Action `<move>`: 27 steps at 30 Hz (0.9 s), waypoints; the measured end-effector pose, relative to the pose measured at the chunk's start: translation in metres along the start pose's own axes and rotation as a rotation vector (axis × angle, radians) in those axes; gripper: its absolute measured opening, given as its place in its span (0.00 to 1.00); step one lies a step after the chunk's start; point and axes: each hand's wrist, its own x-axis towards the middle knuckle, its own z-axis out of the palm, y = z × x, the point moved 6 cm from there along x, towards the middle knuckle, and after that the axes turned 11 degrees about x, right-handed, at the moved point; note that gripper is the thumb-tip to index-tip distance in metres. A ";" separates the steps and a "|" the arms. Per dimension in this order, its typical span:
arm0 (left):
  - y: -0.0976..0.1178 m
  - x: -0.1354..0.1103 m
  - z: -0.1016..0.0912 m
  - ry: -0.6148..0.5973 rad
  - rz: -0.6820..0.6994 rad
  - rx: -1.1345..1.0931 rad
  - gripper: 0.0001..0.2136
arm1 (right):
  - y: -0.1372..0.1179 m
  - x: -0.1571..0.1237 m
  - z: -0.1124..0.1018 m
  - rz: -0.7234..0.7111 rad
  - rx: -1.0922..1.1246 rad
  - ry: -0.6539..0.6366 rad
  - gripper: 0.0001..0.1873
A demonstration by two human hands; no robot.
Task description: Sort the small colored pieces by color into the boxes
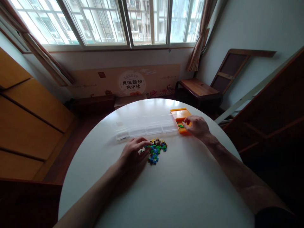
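Note:
A pile of small toy building bricks [155, 150] in green, blue, yellow and brown lies on the white round table. My left hand [136, 148] rests at the pile's left edge, fingers curved over it and thumb apart from them. At the right, an orange box [184, 130] with several green bricks inside stands with its lid [180, 112] tipped back. My right hand [197, 126] reaches over the box's right side. Its thumb and index finger are pinched together, with a small green brick at their tips.
A row of clear plastic compartments [154, 129] stretches left from the orange box, beyond the pile. The white table's [171, 190] rounded far edge faces a low wooden stool [199, 87] and a window. Wooden cabinets [30, 120] stand at the left.

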 end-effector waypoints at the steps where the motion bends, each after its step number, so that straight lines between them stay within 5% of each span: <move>1: 0.000 0.000 0.000 0.001 0.001 0.000 0.06 | 0.001 0.000 0.001 0.014 -0.006 -0.001 0.09; 7: 0.000 0.000 0.002 -0.013 0.014 -0.023 0.06 | -0.021 -0.002 -0.001 -0.112 0.094 0.013 0.06; 11: 0.002 0.002 0.003 -0.019 0.017 -0.024 0.06 | -0.073 -0.018 0.004 -0.452 0.331 -0.218 0.06; 14: 0.004 0.004 0.003 -0.015 0.013 -0.026 0.05 | -0.104 -0.035 0.011 -0.579 0.427 -0.387 0.04; 27: 0.005 0.007 0.003 -0.019 0.020 -0.014 0.05 | -0.121 -0.048 0.024 -0.616 0.451 -0.433 0.06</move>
